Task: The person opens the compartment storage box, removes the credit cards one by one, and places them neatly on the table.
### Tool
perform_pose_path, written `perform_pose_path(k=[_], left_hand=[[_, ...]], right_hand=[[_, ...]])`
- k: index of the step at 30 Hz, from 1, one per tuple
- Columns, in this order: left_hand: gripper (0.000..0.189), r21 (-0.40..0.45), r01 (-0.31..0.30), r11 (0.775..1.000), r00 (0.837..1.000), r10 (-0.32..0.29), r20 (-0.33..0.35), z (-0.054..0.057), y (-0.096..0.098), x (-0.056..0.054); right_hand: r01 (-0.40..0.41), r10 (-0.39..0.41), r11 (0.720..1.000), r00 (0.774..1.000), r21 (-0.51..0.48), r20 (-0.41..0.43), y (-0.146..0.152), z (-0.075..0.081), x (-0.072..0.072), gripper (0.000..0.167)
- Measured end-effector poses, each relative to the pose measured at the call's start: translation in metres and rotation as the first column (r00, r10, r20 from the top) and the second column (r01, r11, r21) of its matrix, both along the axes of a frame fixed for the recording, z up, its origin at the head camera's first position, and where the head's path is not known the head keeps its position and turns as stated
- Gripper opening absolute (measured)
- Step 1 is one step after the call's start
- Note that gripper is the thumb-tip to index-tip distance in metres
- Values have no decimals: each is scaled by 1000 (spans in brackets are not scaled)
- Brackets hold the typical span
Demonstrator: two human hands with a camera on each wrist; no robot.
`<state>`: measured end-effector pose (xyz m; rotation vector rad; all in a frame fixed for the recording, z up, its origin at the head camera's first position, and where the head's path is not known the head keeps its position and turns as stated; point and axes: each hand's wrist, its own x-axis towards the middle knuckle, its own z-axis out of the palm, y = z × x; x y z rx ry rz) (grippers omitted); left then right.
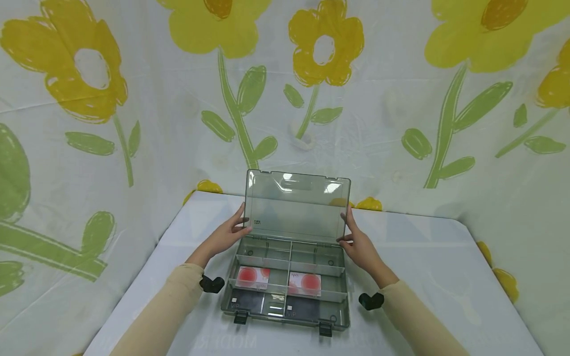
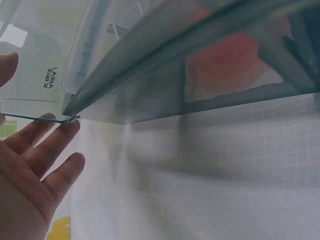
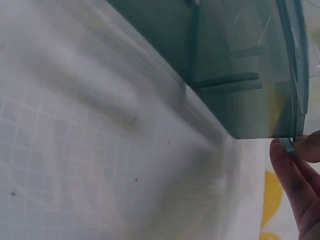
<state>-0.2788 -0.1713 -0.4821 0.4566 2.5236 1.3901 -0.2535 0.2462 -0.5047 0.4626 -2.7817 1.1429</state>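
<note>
A smoky, see-through plastic storage box lies on the table with its lid raised at the back. My left hand holds the lid's left edge, thumb in front and fingers behind it. On the other side my right hand pinches the lid's right edge low down, close to the hinge; the right wrist view shows its thumb and fingertips on that edge. Inside the box, two white cards with red circles lie in the middle row. Two dark cards marked VIP lie in the front row.
Two latches hang at the box's front edge. The white table stretches to both sides. A curtain with yellow flowers hangs behind and beside it. Each wrist wears a black device.
</note>
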Motion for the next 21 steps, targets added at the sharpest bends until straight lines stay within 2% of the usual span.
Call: perform_pose_path(k=[9, 21], left_hand=[[83, 21, 42, 999, 997, -43, 67, -3, -3, 3], [86, 2, 66, 998, 992, -66, 106, -11, -3, -4]], right_hand=[[2, -3, 1000, 1000, 8, 28, -2, -1, 1, 104], [-9, 10, 1000, 999, -7, 50, 2, -6, 0, 89]])
